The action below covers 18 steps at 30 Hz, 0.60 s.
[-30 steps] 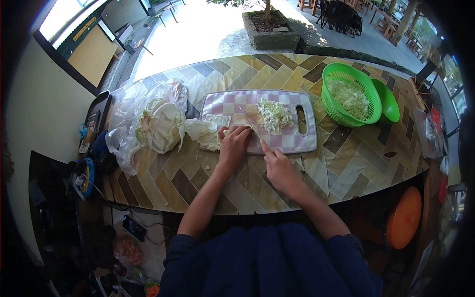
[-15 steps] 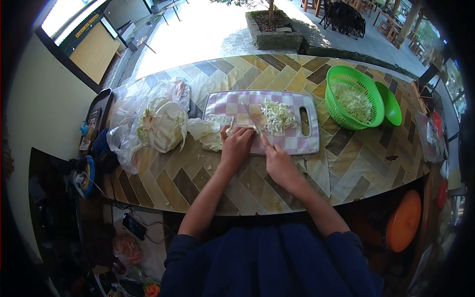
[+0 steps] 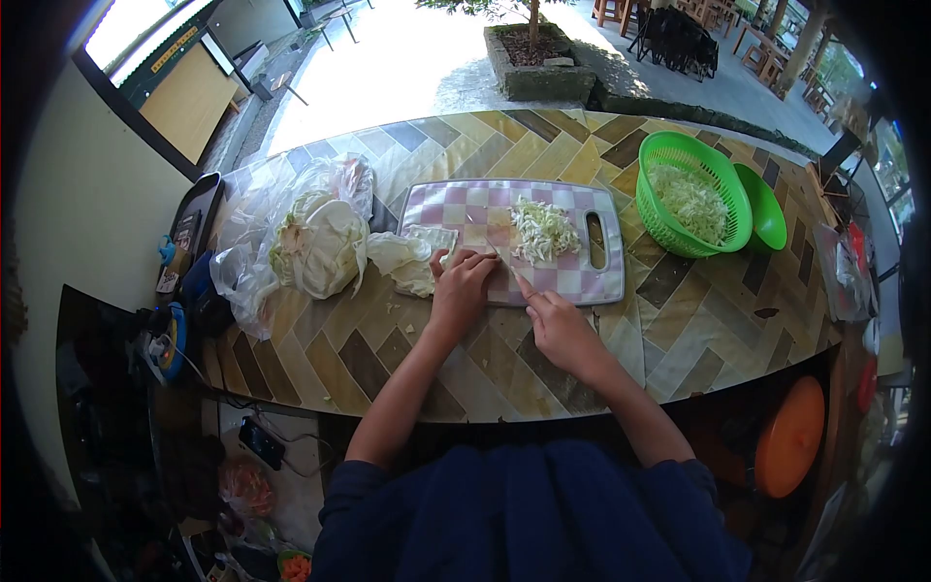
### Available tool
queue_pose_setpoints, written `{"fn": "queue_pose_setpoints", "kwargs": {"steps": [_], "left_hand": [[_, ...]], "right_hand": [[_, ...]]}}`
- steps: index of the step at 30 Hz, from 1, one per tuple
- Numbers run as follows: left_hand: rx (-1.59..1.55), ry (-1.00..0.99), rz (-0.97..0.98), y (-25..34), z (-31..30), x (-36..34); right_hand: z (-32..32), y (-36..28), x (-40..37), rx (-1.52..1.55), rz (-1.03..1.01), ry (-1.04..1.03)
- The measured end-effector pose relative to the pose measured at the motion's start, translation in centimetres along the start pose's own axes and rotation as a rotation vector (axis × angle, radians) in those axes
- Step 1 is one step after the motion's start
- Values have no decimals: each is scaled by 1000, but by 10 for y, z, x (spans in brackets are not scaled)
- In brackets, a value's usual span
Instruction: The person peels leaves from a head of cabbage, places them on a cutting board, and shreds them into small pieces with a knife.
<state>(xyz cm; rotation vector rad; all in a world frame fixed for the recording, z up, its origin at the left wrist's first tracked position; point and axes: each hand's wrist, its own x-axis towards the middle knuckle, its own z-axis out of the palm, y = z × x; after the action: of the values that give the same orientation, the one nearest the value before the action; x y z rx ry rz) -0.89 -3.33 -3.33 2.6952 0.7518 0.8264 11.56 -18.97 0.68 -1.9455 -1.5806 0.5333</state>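
Note:
On the checkered pink-and-white cutting board (image 3: 456, 200), my left hand (image 3: 462, 291) presses down with bent fingers on a piece of cabbage, mostly hidden under them. My right hand (image 3: 564, 330) is closed around the handle of a knife (image 3: 499, 248), whose thin blade points up and left, close beside my left fingertips. A small heap of shredded cabbage (image 3: 544, 231) lies right of the blade. Loose cabbage leaves (image 3: 412, 254) overlap the board's left edge, near my left wrist.
Farther left, a partly peeled cabbage head (image 3: 325, 247) rests on a clear plastic bag (image 3: 242, 254). A green basket (image 3: 663, 218) with shredded cabbage stands at the right, beside a green bowl (image 3: 764, 209). The tile-patterned table (image 3: 465, 376) has a curved front edge.
My right hand has drawn back slightly toward me and to the right, pulling the knife with it. My left hand has barely moved.

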Motion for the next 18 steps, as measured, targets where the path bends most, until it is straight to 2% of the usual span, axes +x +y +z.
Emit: {"fn": "queue_pose_setpoints", "kwargs": {"steps": [4,10,13,15,18], "left_hand": [[10,9,-9,1,-1,1],[-55,35,-45,6,-4,2],[-94,63,-90,5,-1,5],[-82,53,-97,7,-1,5],[-39,24,-46,3,0,6]], "right_hand": [[6,-2,10,-65,24,-36],[30,4,33,-109,14,63],[16,7,21,-56,53,21],[9,16,20,16,18,67],[0,9,18,79,17,78]]}}
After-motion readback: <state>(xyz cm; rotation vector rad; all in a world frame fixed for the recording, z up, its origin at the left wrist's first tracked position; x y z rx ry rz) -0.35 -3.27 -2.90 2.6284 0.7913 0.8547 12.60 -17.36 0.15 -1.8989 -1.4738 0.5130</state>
